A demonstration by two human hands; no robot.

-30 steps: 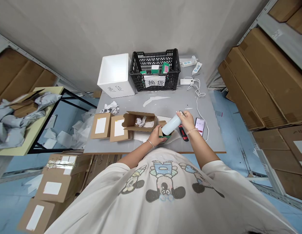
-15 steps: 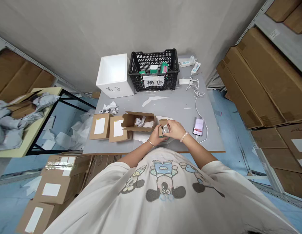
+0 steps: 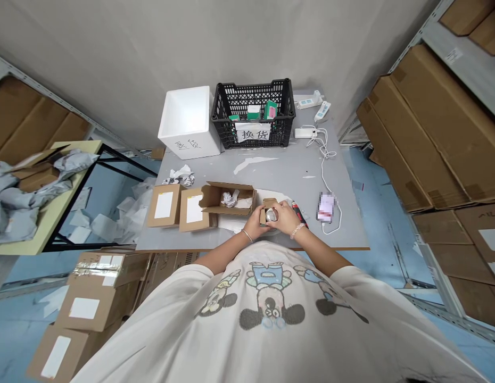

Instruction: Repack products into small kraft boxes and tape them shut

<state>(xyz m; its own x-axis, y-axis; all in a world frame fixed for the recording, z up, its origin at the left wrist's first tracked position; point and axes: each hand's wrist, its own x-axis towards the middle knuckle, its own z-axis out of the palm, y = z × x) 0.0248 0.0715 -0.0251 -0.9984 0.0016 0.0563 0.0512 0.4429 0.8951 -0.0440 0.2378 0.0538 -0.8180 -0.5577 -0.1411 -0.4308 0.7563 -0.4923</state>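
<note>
My left hand point(image 3: 254, 223) and my right hand point(image 3: 284, 218) close together at the table's front edge, both gripping a small kraft carton point(image 3: 266, 208). A metal bottle's silver end point(image 3: 272, 215) shows in the carton's opening, and the rest of the bottle is hidden inside. Left of my hands stands an open kraft box point(image 3: 227, 199) holding crumpled paper. Beyond it lie two closed kraft boxes with white labels point(image 3: 163, 205) point(image 3: 194, 209). A red-and-black utility knife point(image 3: 298, 214) lies just past my right wrist.
A blurred phone point(image 3: 326, 207) lies on the grey table point(image 3: 271, 170), near white cables and power strips. At the back stand a black crate point(image 3: 253, 114) and a white foam box point(image 3: 186, 122). Stacked cartons line the shelves on both sides and the floor.
The pale bottle held in the air earlier now sits inside the small carton, with only its silver end showing. My hands have come together around the carton.
</note>
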